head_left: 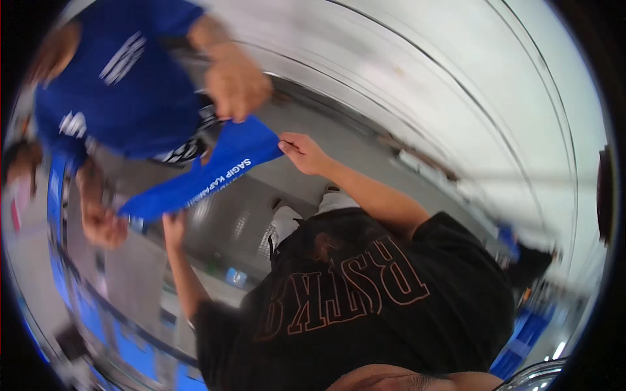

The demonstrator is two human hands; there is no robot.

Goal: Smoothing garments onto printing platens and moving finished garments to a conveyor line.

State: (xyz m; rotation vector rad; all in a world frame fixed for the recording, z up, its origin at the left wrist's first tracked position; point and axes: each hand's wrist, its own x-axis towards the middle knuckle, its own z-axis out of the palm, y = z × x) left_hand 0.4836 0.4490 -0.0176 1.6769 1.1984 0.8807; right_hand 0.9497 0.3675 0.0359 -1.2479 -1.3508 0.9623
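Note:
A blue cloth (225, 153) with white printing is stretched between me and a co-worker (117, 78) in a blue T-shirt at upper left. My left hand (173, 228) grips the cloth's lower edge toward its left end. At its right end, my right hand (304, 154) pinches the corner with my arm extended. One of the co-worker's hands (231, 85) is at the top of the cloth, near my right hand; the other hand (104, 225) is at the left end, slightly blurred.
A pale wall (489, 85) curves along the right, above a grey floor (332, 130). Blurred blue structures (59, 195) and a rail run down the left side, where another person (19, 166) is partly visible. Blue items (528, 332) lie at the lower right.

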